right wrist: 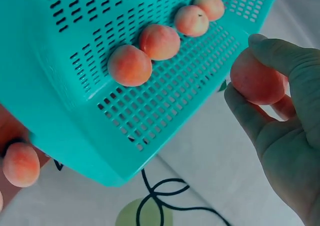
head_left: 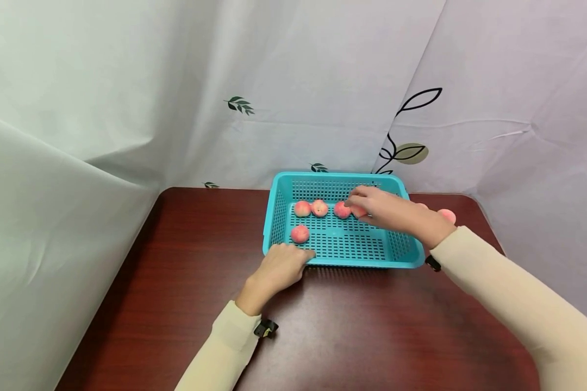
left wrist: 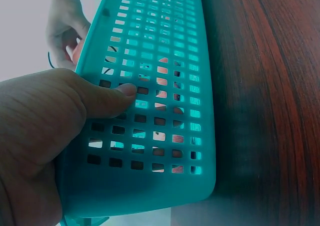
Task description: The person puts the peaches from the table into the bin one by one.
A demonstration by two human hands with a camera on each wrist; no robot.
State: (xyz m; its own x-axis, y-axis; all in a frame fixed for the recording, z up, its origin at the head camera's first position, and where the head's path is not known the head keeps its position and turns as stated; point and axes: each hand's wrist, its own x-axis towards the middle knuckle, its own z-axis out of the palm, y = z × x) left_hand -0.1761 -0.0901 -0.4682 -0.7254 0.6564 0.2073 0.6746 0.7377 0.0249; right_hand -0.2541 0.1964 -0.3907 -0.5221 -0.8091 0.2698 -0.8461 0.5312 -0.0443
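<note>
A turquoise plastic basket (head_left: 357, 263) with slotted walls sits on the table, several peaches inside it. My left hand (head_left: 285, 266) grips its near rim towards the left corner; in the left wrist view the thumb (left wrist: 112, 99) lies against the outer wall, the other fingers hidden beyond the rim. Over the basket's right half, my right hand (head_left: 379, 207) holds a peach (right wrist: 257, 78) between thumb and fingers. Most of the other peaches form a row along the back, including one peach (head_left: 319, 208) showing its stem end. Another peach (head_left: 300, 234) lies nearer the left hand.
Right of the basket, partly behind my right forearm, loose peaches lie on the table, one peach (head_left: 447, 216) plainly showing. The dark red wooden table (head_left: 200, 239) backs onto a pale hanging curtain (head_left: 323, 81) with leaf prints, close behind the basket.
</note>
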